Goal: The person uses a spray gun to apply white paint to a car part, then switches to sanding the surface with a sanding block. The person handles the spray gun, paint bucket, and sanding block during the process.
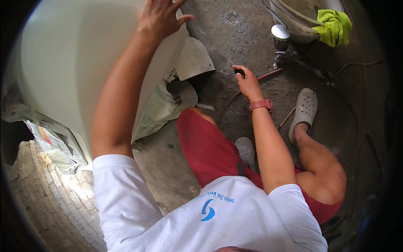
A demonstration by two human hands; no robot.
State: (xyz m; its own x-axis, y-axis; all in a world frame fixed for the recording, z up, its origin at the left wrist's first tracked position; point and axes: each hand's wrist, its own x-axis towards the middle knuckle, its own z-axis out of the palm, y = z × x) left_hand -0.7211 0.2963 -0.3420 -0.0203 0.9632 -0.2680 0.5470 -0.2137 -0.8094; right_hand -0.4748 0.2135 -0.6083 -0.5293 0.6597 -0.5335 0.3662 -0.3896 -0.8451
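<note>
My left hand (160, 20) lies with fingers spread on a large, smooth, pale greenish-white panel (54, 63), near its right edge; some fingertips run out of the top of the picture. Lower and to the right, my right hand (250, 86) hangs above the concrete floor, a red watch (261, 105) on its wrist. Its fingers are curled round a small dark object (239, 72), mostly hidden, whose kind I cannot make out. Sheets of masking newspaper (157, 103) cover parts along the panel's lower right side.
At the upper right stands a bucket (289, 19) with a yellow-green cloth (334, 27) over its rim. Beside it is a spray gun with a white-lidded cup (280, 32). A red hose (270, 74) crosses the floor. A brick wall (46, 201) rises at the lower left.
</note>
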